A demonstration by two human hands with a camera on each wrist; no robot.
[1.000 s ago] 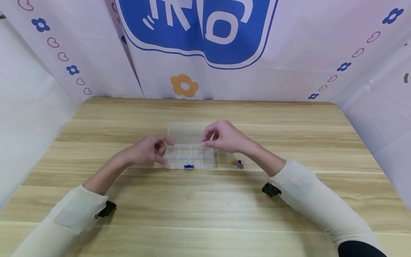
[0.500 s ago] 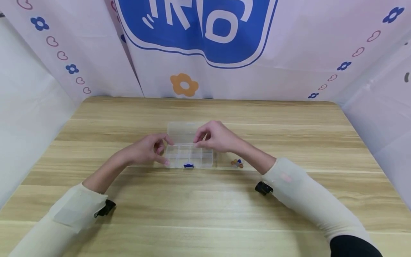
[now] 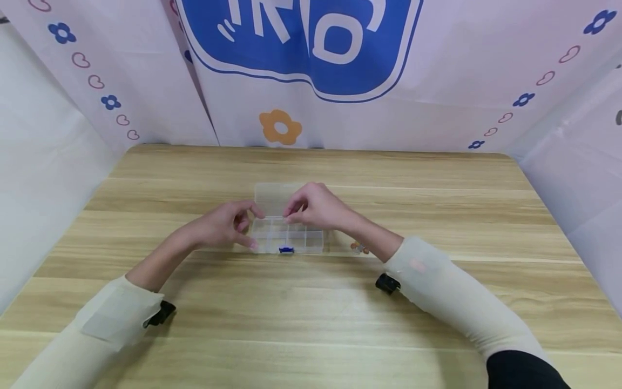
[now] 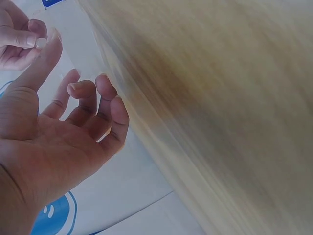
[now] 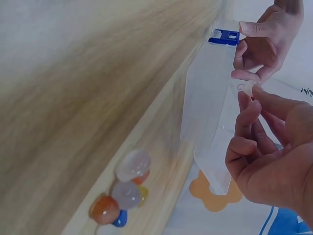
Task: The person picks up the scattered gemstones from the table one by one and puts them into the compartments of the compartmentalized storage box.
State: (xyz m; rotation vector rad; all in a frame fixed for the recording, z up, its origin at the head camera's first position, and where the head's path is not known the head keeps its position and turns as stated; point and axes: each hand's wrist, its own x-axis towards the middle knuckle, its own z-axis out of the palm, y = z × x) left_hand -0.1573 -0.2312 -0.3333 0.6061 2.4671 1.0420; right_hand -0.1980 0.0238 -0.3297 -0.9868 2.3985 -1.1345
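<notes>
On the table lies a clear plastic compartment box (image 3: 314, 243) with a blue latch (image 3: 286, 250) at its front; its lid (image 3: 268, 195) is folded open to the back. My left hand (image 3: 221, 224) holds the box's left end, thumb at the front corner and index finger at the back. Over the back row of compartments, my right hand (image 3: 320, 208) pinches a small whitish pebble (image 5: 248, 88) between thumb and index finger; the left wrist view also shows this pebble (image 4: 40, 43). Several glossy pebbles (image 5: 126, 195), clear, orange, grey, yellow and blue, lie right of the box.
The wooden table (image 3: 301, 313) stretches around the box on all sides. Behind it hangs a white printed cloth (image 3: 364, 127) with a blue sign and flowers. My right forearm passes close to the loose pebbles and partly covers them in the head view.
My right hand has moved left along the back of the box, from the right-hand compartments towards the middle-left ones, still pinching the pebble. My left hand has stayed put.
</notes>
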